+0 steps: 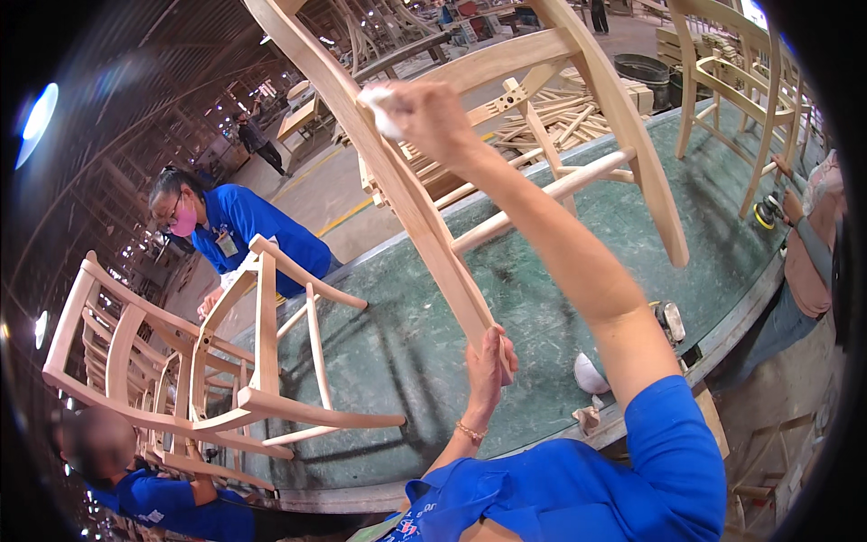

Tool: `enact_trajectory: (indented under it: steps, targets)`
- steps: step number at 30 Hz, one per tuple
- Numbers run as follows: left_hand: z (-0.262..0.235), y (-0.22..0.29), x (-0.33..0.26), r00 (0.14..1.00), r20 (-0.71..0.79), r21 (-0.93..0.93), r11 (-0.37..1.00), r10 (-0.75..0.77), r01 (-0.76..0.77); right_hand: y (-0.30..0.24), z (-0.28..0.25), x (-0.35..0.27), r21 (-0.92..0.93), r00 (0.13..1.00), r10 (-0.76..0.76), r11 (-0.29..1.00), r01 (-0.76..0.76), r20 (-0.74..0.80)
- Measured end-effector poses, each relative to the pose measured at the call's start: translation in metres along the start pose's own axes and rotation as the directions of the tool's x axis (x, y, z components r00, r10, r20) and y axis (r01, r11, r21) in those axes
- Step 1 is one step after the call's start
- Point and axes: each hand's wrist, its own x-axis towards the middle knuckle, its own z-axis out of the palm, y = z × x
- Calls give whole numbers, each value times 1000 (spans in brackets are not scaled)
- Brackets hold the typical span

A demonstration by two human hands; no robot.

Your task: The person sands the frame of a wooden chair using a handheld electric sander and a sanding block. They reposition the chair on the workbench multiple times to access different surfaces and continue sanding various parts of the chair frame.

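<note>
A bare wooden chair frame stands tilted in front of me, with its long curved leg running from the upper left toward me. My left hand is closed around the lower end of that leg. Higher up, my right hand presses a crumpled white cloth against the same leg. Its fingers are closed and slightly smeared by motion, so the cloth's exact kind is unclear. The chair rests over a worn green tabletop.
Another wooden chair lies at the left, near a co-worker in blue and a second person. More chairs stand far right, where someone holds a sander. A white cup-like object and crumpled cloth lie by the table edge.
</note>
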Motion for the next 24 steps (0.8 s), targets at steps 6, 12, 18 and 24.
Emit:
enact_trajectory:
  steps: [6, 12, 18, 24]
  targets:
    - [-6, -6, -4, 1000, 5, -12, 1000, -15, 15, -4, 9, -19, -239, 997, -7, 971, 23, 71]
    - [-7, -3, 3, 999, 35, 40, 999, -6, 4, -9, -16, -42, -239, 979, 105, 969, -61, 176]
    - [-4, 1, 2, 998, 48, -64, 997, -33, 36, -4, -34, -11, 200, 985, 166, 968, -151, -57]
    - [-5, -4, 0, 999, 34, -1, 1000, -31, 31, -9, 2, -12, -81, 978, 168, 984, -158, 124]
